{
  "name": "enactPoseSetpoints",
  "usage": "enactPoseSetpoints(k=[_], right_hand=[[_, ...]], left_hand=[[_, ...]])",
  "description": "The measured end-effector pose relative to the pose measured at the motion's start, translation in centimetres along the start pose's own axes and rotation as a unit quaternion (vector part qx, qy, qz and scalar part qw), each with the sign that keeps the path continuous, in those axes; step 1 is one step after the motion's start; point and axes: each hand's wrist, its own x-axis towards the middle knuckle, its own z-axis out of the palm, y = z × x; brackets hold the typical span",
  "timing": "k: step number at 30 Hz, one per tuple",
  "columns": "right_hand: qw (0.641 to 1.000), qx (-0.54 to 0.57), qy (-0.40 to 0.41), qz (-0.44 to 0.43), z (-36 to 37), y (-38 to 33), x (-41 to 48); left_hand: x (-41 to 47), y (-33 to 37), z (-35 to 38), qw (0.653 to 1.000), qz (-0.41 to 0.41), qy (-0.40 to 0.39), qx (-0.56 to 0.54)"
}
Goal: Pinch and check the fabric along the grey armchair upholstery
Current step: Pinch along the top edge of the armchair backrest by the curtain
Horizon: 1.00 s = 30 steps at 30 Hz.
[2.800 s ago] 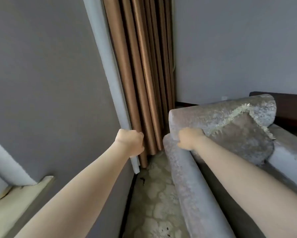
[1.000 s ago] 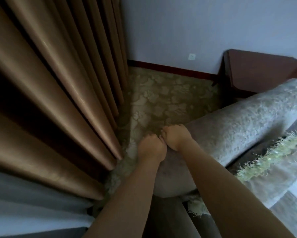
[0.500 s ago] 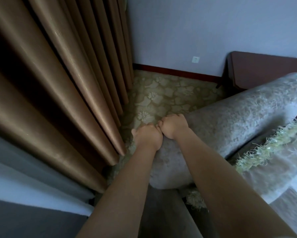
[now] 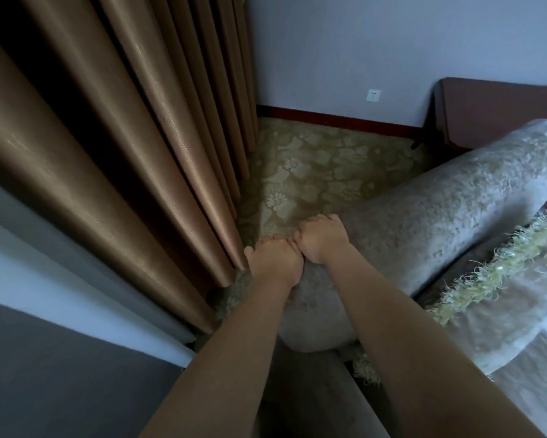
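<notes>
Left hand (image 4: 273, 262) and right hand (image 4: 322, 240) sit knuckle to knuckle, touching, on the rounded corner of the grey armchair upholstery (image 4: 439, 213). Both have fingers curled over the far edge, gripping a fold of the fabric, though the fingertips are mostly hidden behind the knuckles. Setting the two grips side by side probably lets the cloth between them be drawn taut and tested for slack, wear or a loose seam. The corner is a sensible spot, since a covering is usually stretched hardest there. From the right hand the padded roll runs away toward the upper right; below both wrists it bulges down to the chair's arm. Fringed cushion (image 4: 499, 273), right of the right forearm, lies against the chair's inner side, apart from the gripped corner. Brown curtain (image 4: 133, 159) hangs just left of the left hand; whether it touches cannot be told. Patterned carpet (image 4: 313, 172) lies beyond the fingers; white wall socket (image 4: 373, 95) and dark wooden table (image 4: 499, 112) stand well beyond. No brand, label or legible writing shows on any surface
</notes>
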Motion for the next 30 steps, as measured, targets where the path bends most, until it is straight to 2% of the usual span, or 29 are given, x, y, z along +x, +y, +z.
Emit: enactPoseSetpoints(k=[8,11,19,26,30], right_hand=[[0.995,0.004,0.099,0.022,0.8,-0.4,0.4],[0.993,0.006,0.111,0.026,0.9,-0.4,0.6],[0.99,0.038,0.137,0.024,1.1,-0.1,1.3],[0.993,0.0,0.115,0.028,1.2,-0.4,0.8],[0.998,-0.005,0.06,0.007,0.4,-0.8,-0.5]], left_hand=[[1.0,-0.6,1.0,1.0,-0.007,0.023,-0.004],[1.6,-0.7,1.3,1.0,-0.004,0.007,-0.027],[2.7,-0.6,1.7,0.999,0.006,0.034,-0.025],[1.6,-0.7,1.3,0.998,0.008,0.047,-0.043],[0.6,-0.9,0.5,0.997,0.008,0.007,-0.078]])
